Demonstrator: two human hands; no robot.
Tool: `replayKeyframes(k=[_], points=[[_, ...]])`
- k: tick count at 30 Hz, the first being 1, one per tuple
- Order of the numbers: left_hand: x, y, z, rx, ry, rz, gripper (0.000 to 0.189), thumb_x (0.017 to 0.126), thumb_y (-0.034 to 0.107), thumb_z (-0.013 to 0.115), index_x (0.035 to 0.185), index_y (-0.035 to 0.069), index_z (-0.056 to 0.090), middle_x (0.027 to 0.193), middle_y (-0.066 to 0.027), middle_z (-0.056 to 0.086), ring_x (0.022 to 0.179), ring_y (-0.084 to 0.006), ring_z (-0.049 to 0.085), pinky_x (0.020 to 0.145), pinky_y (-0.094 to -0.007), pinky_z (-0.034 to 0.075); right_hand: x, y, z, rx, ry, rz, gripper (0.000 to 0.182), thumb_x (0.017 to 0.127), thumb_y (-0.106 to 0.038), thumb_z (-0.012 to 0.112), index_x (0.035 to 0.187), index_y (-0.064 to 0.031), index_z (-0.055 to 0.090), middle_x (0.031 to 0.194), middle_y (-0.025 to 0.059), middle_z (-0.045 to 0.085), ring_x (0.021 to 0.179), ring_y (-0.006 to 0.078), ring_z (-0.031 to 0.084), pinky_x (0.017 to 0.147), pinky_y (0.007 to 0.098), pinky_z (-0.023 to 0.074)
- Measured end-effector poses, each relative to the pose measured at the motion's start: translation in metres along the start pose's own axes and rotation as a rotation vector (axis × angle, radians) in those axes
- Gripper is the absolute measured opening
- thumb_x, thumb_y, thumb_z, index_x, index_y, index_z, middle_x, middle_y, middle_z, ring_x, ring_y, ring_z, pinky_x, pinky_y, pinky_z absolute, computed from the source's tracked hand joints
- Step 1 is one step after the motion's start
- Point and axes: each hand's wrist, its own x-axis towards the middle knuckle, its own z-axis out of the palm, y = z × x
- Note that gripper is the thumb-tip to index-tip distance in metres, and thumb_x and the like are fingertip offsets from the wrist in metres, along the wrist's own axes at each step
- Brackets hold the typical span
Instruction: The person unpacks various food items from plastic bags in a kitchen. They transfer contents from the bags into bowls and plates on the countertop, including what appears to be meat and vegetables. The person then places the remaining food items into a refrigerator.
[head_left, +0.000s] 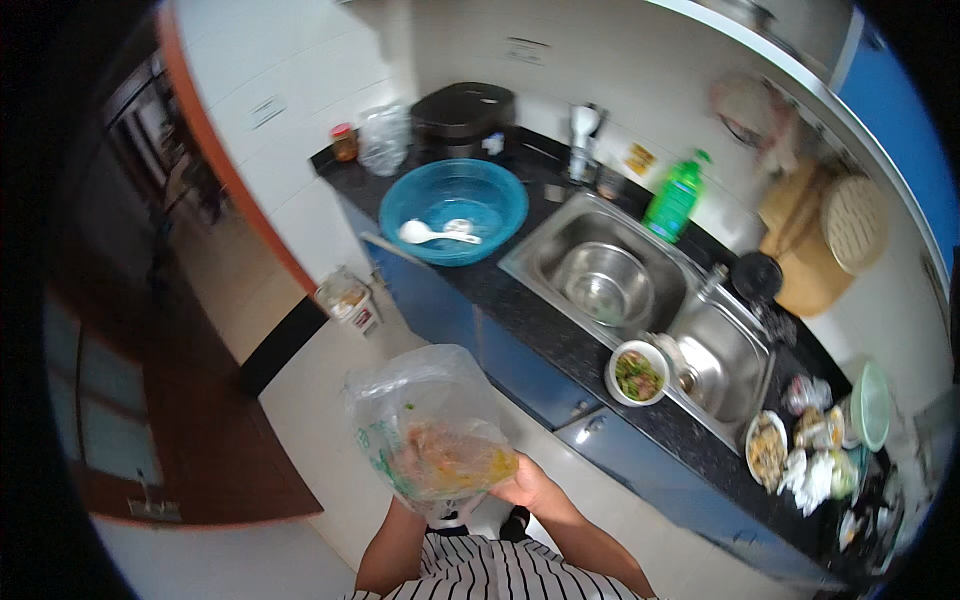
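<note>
In front of my striped shirt is a clear plastic bag (442, 442) with green print. Orange and yellow food remains show through its film, and its top is spread wide. My right hand (529, 484) grips the bag's lower right side. My left forearm (394, 540) runs up behind the bag's lower left, and the bag hides the left hand itself. To the right, a white bowl (637, 373) of green vegetables and meat stands at the counter's front edge beside the sink.
A blue basin (454, 211) with a white ladle (439, 233) sits on the black counter (517, 307). The double sink (724, 360) holds a steel pot (606, 283). A food plate (766, 451) is at right. A small bin (352, 304) stands on the floor by the doorway.
</note>
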Motion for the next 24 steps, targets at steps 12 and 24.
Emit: replayKeyframes(k=[12, 24], points=[[-0.038, 0.258, -0.088, 0.495, 0.055, 0.539, 0.032, 0.071, 0.010, 0.068, 0.098, 0.007, 0.051, 0.093, -0.0033, 0.054, 0.083, -0.0168, 0.054, 0.068, -0.0303, 0.047, 0.240, 0.054, 0.057, -0.078, -0.020, 0.070, 0.022, 0.085, -0.021, 0.052, 0.103, -0.0094, 0.055, 0.113, 0.0102, 0.054, 0.086, 0.0171, 0.055, 0.078, 0.0341, 0.0449], [0.057, 0.360, -0.177, 1.846, 0.701, 0.746, 0.025, 0.059, 0.004, 0.064, 0.083, 0.004, 0.057, 0.078, -0.0163, 0.049, 0.079, -0.0340, 0.049, 0.066, -0.0415, 0.043, 0.429, 0.063, 0.108, -0.945, 0.190, -0.109, 0.011, 0.085, -0.006, 0.048, 0.096, -0.0055, 0.052, 0.115, 0.0111, 0.054, 0.087, 0.0188, 0.058, 0.077, 0.0291, 0.0457]])
